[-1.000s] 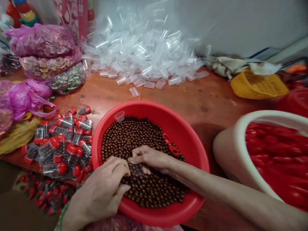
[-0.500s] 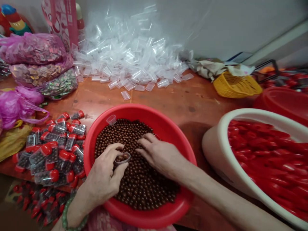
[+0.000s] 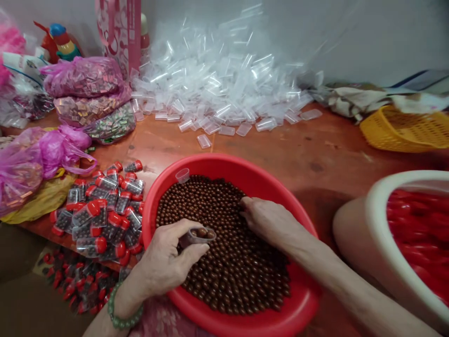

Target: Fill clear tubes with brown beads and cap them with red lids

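Observation:
My left hand [image 3: 168, 257] is closed around a small clear plastic container [image 3: 196, 238], tilted with its open mouth to the right. Some brown balls show inside it. Below lies a heap of glossy brown balls [image 3: 235, 276] in a red basin [image 3: 224, 161]. My right hand [image 3: 268, 222] is at the far right part of the heap, fingers curled down and together. Its fingertips are partly hidden, so what they hold, if anything, does not show. Another clear container [image 3: 182, 175] leans at the basin's back left wall.
Filled containers with red caps [image 3: 101, 210] lie left of the basin. Clear empty containers [image 3: 224, 89] are piled along the wall. A white tub [image 3: 354, 224] of red caps stands right, a yellow basket [image 3: 389, 133] behind it. Pink bags [image 3: 87, 79] sit back left.
The view has turned left, shifting everything rightward. My right hand's fingers, spread over the balls before, are now curled in. The container in my left hand is tipped more to the right.

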A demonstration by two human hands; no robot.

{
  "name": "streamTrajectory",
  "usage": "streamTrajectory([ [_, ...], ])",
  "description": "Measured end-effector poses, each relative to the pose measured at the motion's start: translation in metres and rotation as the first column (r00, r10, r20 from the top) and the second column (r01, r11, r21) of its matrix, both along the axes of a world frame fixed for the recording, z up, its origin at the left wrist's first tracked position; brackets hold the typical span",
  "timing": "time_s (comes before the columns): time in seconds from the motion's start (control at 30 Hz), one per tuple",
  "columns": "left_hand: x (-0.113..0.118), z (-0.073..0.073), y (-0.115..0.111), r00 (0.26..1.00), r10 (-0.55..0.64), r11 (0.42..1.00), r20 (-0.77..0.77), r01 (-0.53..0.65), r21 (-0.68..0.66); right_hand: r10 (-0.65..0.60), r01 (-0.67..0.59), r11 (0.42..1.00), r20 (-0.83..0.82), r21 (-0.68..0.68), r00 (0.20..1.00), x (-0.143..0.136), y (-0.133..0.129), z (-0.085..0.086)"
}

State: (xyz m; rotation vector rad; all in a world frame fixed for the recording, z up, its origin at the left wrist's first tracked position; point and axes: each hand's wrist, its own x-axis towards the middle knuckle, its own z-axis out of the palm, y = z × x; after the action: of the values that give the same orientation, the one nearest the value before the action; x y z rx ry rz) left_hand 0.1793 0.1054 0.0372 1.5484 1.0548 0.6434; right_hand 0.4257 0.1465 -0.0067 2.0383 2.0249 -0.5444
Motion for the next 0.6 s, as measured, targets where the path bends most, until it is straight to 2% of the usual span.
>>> streamTrajectory([
  [0.1, -0.001, -0.001, -0.002, 0.997, 0.002, 0.995, 0.077, 0.005, -0.102, 0.02, -0.011, 0.999, -0.175, 0.053, 0.984, 0.004, -0.002, 0.009],
  [0.17, 0.0, -0.003, -0.004, 0.992, 0.021, 0.989, 0.122, -0.003, -0.148, -0.005, 0.06, 0.99, -0.403, 0.126, 0.915, 0.0, -0.007, 0.019],
  [0.2, 0.001, -0.004, -0.005, 0.99, 0.038, 0.986, 0.133, -0.015, -0.166, -0.021, 0.132, 0.977, -0.541, 0.167, 0.841, -0.004, -0.011, 0.024],
  [0.27, 0.003, -0.006, -0.006, 0.987, 0.07, 0.98, 0.142, -0.041, -0.194, -0.014, 0.306, 0.924, -0.779, 0.229, 0.626, -0.014, -0.019, 0.034],
  [0.3, 0.005, -0.007, -0.007, 0.985, 0.083, 0.976, 0.153, -0.049, -0.212, 0.016, 0.366, 0.898, -0.846, 0.246, 0.532, -0.021, -0.024, 0.037],
  [0.33, 0.006, -0.008, -0.007, 0.979, 0.098, 0.969, 0.177, -0.054, -0.24, 0.054, 0.389, 0.883, -0.88, 0.263, 0.472, -0.027, -0.029, 0.04],
  [0.4, 0.009, -0.01, -0.007, 0.954, 0.154, 0.947, 0.258, -0.068, -0.314, 0.135, 0.361, 0.885, -0.905, 0.293, 0.403, -0.036, -0.036, 0.042],
  [0.47, 0.011, -0.011, -0.006, 0.918, 0.226, 0.919, 0.327, -0.089, -0.384, 0.192, 0.265, 0.915, -0.904, 0.305, 0.381, -0.041, -0.041, 0.043],
  [0.6, 0.012, -0.009, -0.002, 0.915, 0.262, 0.912, 0.306, -0.131, -0.389, 0.207, 0.048, 0.969, -0.907, 0.24, 0.367, -0.04, -0.04, 0.043],
])
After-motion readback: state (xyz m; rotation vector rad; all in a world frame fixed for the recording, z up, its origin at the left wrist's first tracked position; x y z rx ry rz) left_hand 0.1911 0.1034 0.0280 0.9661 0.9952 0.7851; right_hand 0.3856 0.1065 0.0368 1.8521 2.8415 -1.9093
